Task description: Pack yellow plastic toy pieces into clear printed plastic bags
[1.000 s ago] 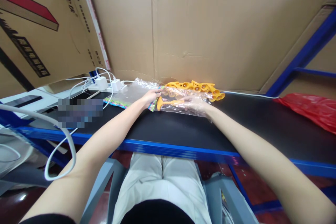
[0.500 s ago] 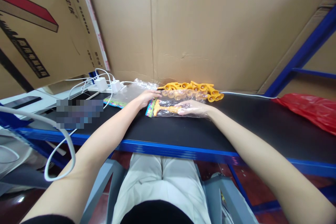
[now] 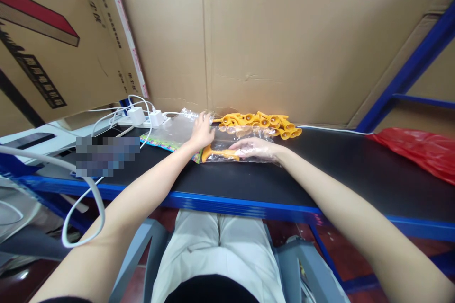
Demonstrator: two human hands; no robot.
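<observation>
A clear plastic bag with a colourful printed header lies on the black tabletop. My right hand reaches into its right end, with the film bunched around the wrist. Its fingertips close on the right end of a yellow plastic horn-shaped piece, which lies lengthwise inside the bag. My left hand is above the header end, fingers raised and apart, with no object visible in it. Behind both hands is a pile of similar yellow horn-shaped pieces, some seen through clear film.
More clear bags with printed headers lie left of my left hand. White chargers and looping cables stand further left, beside a phone. A red plastic bag is at the right. Cardboard walls the back.
My left hand has lifted off the bag's header edge and its fingers have spread. The yellow piece and the bag have shifted slightly left and towards me; my right hand stays at the bag.
</observation>
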